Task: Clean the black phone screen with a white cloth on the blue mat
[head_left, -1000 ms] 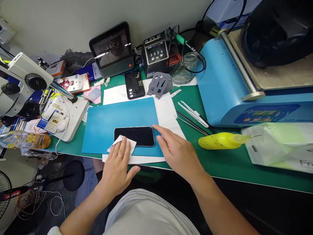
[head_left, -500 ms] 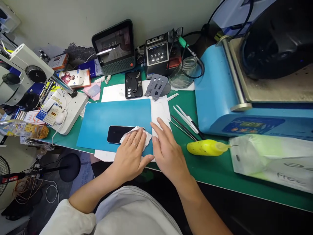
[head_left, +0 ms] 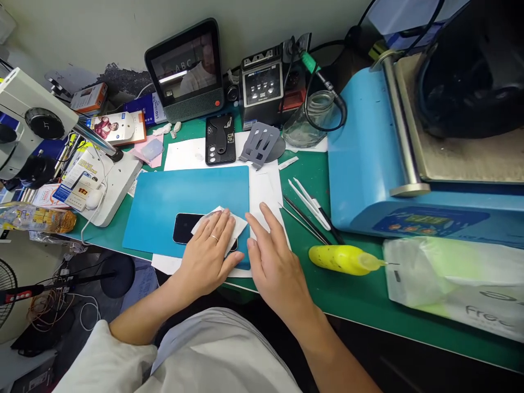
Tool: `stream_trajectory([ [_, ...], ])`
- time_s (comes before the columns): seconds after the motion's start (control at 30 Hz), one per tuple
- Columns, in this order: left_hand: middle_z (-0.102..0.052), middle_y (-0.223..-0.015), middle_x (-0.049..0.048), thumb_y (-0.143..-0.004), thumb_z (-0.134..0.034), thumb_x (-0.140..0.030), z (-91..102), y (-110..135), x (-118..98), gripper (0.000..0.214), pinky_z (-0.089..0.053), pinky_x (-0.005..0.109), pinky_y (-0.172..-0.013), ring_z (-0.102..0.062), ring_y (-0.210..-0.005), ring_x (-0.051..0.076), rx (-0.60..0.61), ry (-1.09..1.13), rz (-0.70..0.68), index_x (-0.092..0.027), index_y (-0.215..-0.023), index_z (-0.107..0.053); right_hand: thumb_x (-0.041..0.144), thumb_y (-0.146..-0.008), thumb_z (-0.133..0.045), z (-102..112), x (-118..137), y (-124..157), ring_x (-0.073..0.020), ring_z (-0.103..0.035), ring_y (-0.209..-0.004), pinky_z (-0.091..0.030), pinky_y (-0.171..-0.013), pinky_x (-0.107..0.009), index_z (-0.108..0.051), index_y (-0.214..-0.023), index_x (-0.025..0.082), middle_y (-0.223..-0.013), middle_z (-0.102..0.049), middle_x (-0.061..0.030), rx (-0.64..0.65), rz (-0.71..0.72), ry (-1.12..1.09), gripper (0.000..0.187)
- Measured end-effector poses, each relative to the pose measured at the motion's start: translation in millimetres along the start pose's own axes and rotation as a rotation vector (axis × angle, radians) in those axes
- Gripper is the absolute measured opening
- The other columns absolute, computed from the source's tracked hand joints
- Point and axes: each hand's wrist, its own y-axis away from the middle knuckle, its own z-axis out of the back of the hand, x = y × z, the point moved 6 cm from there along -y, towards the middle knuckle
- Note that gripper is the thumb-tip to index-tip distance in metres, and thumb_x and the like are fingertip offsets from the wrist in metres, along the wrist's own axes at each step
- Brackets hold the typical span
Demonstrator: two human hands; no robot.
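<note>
A dark-screened smartphone (head_left: 184, 226) lies on a blue mat (head_left: 184, 188), near the mat's front edge. Across its right half rests a white wipe (head_left: 239, 224). My left hand (head_left: 208, 256), with a ring on one finger, presses flat on this wipe with outstretched fingers. The phone's lower right corner peeks out beside the wipe, while its middle is covered. My right hand (head_left: 275, 262) hovers with spread fingers by the mat's right edge, apart from the phone and holding nothing.
Tweezers and pen-like tools (head_left: 311, 204) lie right of the mat, near a yellow squeeze bottle (head_left: 341, 259). A blue heating machine (head_left: 356, 164) and a plastic pack (head_left: 454, 284) take up the right. Behind are a phone case (head_left: 221, 139) and glass jar (head_left: 305, 131); a microscope stands left (head_left: 53, 117).
My left hand has slid the wipe slightly left along the phone, baring its lower right corner. My right hand stays raised and spread. The whole view has shifted a little.
</note>
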Motion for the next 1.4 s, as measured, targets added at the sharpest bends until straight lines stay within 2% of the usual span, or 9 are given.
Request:
stream_trajectory([
  [0.2,-0.03,-0.176,0.0176,-0.115,-0.029,-0.051,-2.1,19.9,-1.8,0.068,-0.031,0.049,-0.131,-0.025,-0.166,0.031,0.034,-0.023,0.015,-0.011,-0.169,-0.024,0.018,-0.108,-0.045,0.7,-1.4,0.5,-0.0302,-0.059,-0.144,-0.067,-0.085,-0.033,-0.054,-0.153,0.022,-0.167,-0.048,-0.0166,0.006,-0.009,-0.045,0.047],
  [0.47,-0.033,-0.174,0.0183,-0.113,-0.03,-0.057,-1.6,-5.9,-2.6,0.074,-0.026,0.05,-0.133,-0.027,-0.165,0.033,0.047,0.016,-0.036,-0.007,-0.168,-0.025,0.019,-0.107,-0.051,5.3,1.7,-2.2,-0.0269,-0.07,-0.132,-0.067,-0.081,-0.029,-0.059,-0.145,0.018,-0.159,-0.056,-0.0211,-0.016,0.007,-0.005,0.04],
  [0.67,-0.034,-0.174,0.0199,-0.112,-0.025,-0.061,3.0,2.8,8.3,0.078,-0.028,0.047,-0.132,-0.033,-0.163,0.033,0.043,0.024,-0.08,-0.004,-0.165,-0.032,0.02,-0.105,-0.055,0.7,-0.5,-2.6,-0.0261,-0.074,-0.123,-0.065,-0.093,-0.034,-0.058,-0.15,0.019,-0.143,-0.071,-0.0165,-0.043,0.034,0.037,0.045],
  [0.77,-0.033,-0.174,0.0202,-0.112,-0.025,-0.062,5.1,15.4,26.8,0.078,-0.031,0.048,-0.131,-0.034,-0.162,0.033,0.05,0.016,-0.052,-0.005,-0.166,-0.03,0.025,-0.105,-0.056,-1.5,-3.5,-2.8,-0.0213,-0.08,-0.094,-0.066,-0.08,-0.031,-0.06,-0.148,0.02,-0.129,-0.078,-0.0143,-0.052,-0.017,0.047,0.044],
  [0.83,-0.032,-0.174,0.0204,-0.112,-0.026,-0.061,5.7,25.0,39.4,0.078,-0.031,0.05,-0.13,-0.032,-0.163,0.034,0.045,0.004,-0.011,-0.005,-0.166,-0.029,0.03,-0.106,-0.056,-1.9,-4.0,-3.0,-0.0157,-0.074,-0.07,-0.063,-0.066,-0.028,-0.064,-0.144,0.02,-0.12,-0.08,-0.0128,-0.055,-0.048,0.059,0.04],
  [0.9,-0.032,-0.174,0.0214,-0.113,-0.025,-0.06,6.0,35.6,47.7,0.077,-0.03,0.051,-0.131,-0.031,-0.163,0.034,0.037,-0.012,0.016,-0.004,-0.165,-0.03,0.033,-0.105,-0.055,-1.2,-3.3,-3.3,-0.0135,-0.067,-0.06,-0.06,-0.061,-0.028,-0.067,-0.14,0.02,-0.113,-0.08,-0.0118,-0.062,-0.067,0.082,0.038],
  [1.13,-0.034,-0.173,0.0213,-0.113,-0.022,-0.061,5.6,68.0,52.1,0.079,-0.027,0.05,-0.132,-0.04,-0.159,0.035,0.031,-0.083,0.05,-0.001,-0.163,-0.037,0.038,-0.101,-0.059,-2.0,-2.6,-3.7,-0.0158,-0.057,-0.053,-0.051,-0.05,-0.03,-0.074,-0.131,0.019,-0.078,-0.07,-0.0044,-0.025,-0.109,0.158,0.038],
  [1.23,-0.036,-0.171,0.023,-0.112,-0.023,-0.062,4.8,69.0,51.4,0.081,-0.027,0.05,-0.131,-0.039,-0.159,0.037,-0.006,-0.109,0.029,0.001,-0.161,-0.038,0.041,-0.101,-0.061,-2.2,-8.7,0.8,-0.0153,-0.056,-0.051,-0.049,-0.05,-0.03,-0.074,-0.134,0.018,-0.067,-0.063,0.0004,-0.045,-0.161,0.149,0.042],
  [1.4,-0.035,-0.17,0.0275,-0.108,-0.028,-0.071,2.2,56.9,52.1,0.093,-0.03,0.052,-0.131,-0.034,-0.161,0.041,-0.037,-0.103,0.013,0.006,-0.16,-0.036,0.043,-0.1,-0.064,-3.8,-20.0,9.8,-0.016,-0.062,-0.058,-0.05,-0.053,-0.029,-0.072,-0.14,0.019,-0.069,-0.067,-0.0002,-0.068,-0.217,0.152,0.047],
])
